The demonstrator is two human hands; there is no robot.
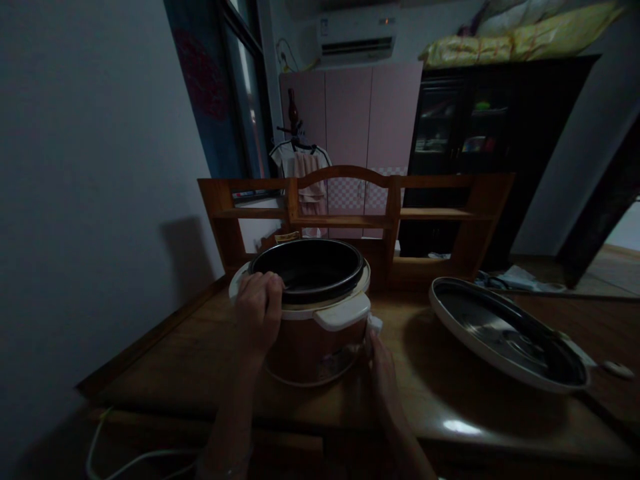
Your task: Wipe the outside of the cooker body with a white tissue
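Note:
A brown and white electric cooker [315, 347] stands upright on the wooden desk, without its lid. Its dark inner pot [310, 267] sits in the body and rises a little above the white rim. My left hand [259, 303] is closed over the near-left edge of the cooker, fingers curled at the pot's rim. Low on the right side, my right hand [380, 360] pinches a small white wad [374, 324], perhaps tissue or cloth, against the cooker's wall. The round lid [505, 333] lies tilted on the desk to the right, its metal inner side facing up.
Behind the cooker rises a wooden shelf unit [345, 220] along the desk's back edge. A wall [110, 200] borders the left. White cable [145, 457] hangs below the desk's front left. Pink cabinets [350, 120] and a dark cupboard [470, 173] stand farther back.

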